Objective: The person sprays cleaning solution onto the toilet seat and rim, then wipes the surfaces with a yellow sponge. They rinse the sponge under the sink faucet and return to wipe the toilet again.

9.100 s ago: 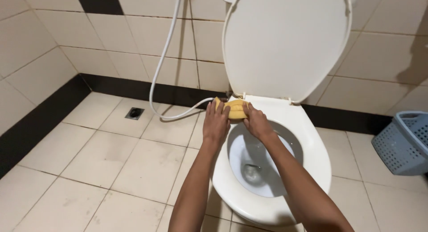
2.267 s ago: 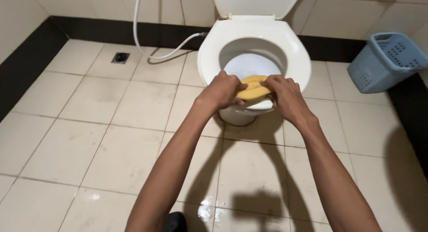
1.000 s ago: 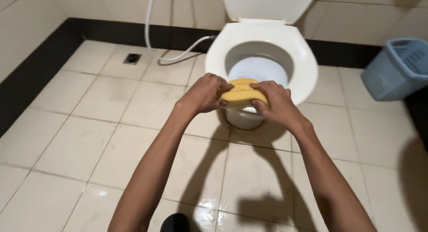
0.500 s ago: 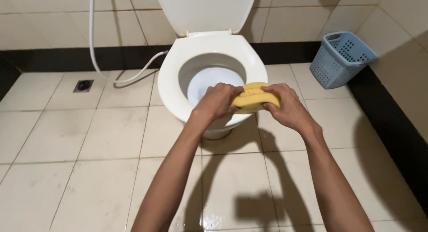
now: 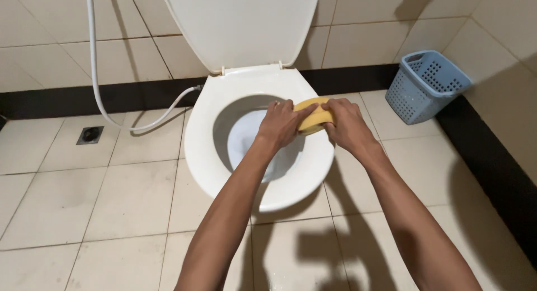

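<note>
Two hands clamp one yellow sponge (image 5: 311, 115) against the right rim of the white toilet (image 5: 221, 151) (lid raised). Left hand (image 5: 283, 123) fingers curl closed over the sponge; right hand (image 5: 347, 126) pinches its other end. A blue basket (image 5: 425, 87) stands near the wall.

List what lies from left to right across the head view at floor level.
Floor drain → white hose → toilet bowl → left hand → yellow sponge → right hand → blue basket.
</note>
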